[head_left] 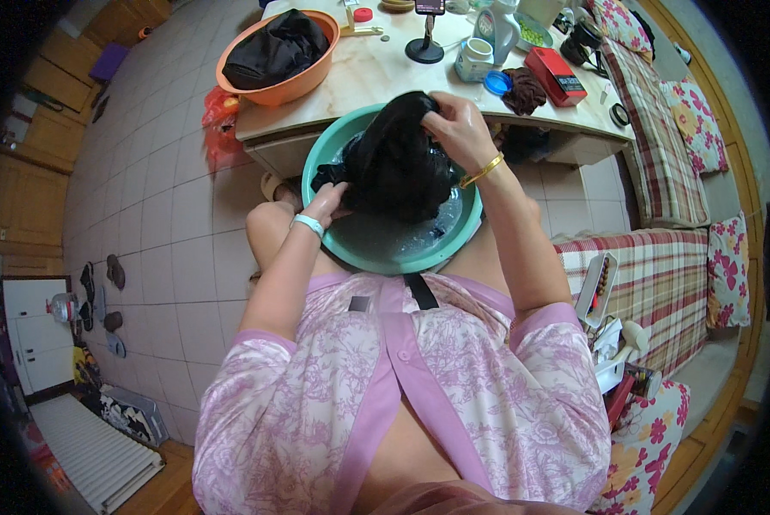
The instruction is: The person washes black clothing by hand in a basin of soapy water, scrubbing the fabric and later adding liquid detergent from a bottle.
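A teal basin of cloudy, sudsy water stands between my knees. Wet black cloth is bunched in it, one part lifted above the far rim. My right hand, with a gold bracelet, is closed on the raised upper edge of this cloth. Lower down, at the basin's left side, my left hand grips another part of the same cloth; a pale band circles that wrist. Some of the left fingers are hidden by the fabric.
Beyond the basin is a table. It holds an orange basin of black cloth, a phone stand, a white jar, a detergent bottle and a red box. A plaid sofa is at right.
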Demonstrator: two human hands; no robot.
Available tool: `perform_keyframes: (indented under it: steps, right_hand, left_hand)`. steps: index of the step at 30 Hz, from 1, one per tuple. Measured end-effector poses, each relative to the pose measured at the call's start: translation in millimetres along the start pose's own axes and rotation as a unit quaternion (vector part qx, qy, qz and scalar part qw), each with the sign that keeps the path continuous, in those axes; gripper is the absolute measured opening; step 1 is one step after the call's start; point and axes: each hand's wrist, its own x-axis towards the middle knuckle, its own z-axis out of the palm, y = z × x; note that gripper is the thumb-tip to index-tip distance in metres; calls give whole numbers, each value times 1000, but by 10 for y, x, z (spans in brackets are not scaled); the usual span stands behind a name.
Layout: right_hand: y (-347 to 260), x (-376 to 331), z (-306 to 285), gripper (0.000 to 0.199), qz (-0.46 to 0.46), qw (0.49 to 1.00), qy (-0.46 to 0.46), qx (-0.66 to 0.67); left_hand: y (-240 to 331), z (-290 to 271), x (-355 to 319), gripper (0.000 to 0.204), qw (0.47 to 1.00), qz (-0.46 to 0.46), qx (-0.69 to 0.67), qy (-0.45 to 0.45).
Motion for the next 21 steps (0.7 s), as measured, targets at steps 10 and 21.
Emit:
perform_keyframes:
  steps: [10, 21]
  right_hand:
    - [-93, -20, 154, 15, 29, 993, 53, 100]
    - [292, -116, 588, 36, -103, 989, -98, -45]
  left_hand:
    - [399, 99, -541, 42, 834, 157, 506, 151]
    - [494, 316, -293, 41, 861, 426, 253, 116]
